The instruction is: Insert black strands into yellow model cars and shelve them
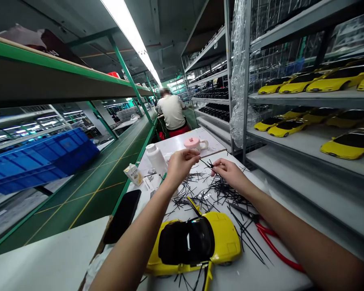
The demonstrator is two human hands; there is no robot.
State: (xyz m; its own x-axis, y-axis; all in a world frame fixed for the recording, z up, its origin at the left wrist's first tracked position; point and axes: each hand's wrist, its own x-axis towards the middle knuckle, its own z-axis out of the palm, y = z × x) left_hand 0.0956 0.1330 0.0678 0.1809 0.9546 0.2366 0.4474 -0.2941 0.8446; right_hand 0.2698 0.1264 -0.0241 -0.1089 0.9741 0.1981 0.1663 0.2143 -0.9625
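Note:
My left hand [183, 163] is closed in a pinch on the end of a thin black strip, above the white table [248, 275]. Beside it on the right, my right hand [229, 171] pinches a small bunch of similar black strips [208, 164]. Below both hands lies a loose heap of black strips [223, 190], some scattered singly. Nearer to me rests a yellow model car [224, 234] with a black roof and its doors swung out. Scissors with red handles [268, 234] lie under my right forearm, partly hidden by it.
Left of the hands stand a white bottle [156, 159] and a small drink carton [133, 174]. A black phone [123, 216] lies at the table's left edge. Behind is a pink-lidded mug [194, 143]. Shelves [291, 141] with yellow model cars line the right. A person [171, 111] sits ahead.

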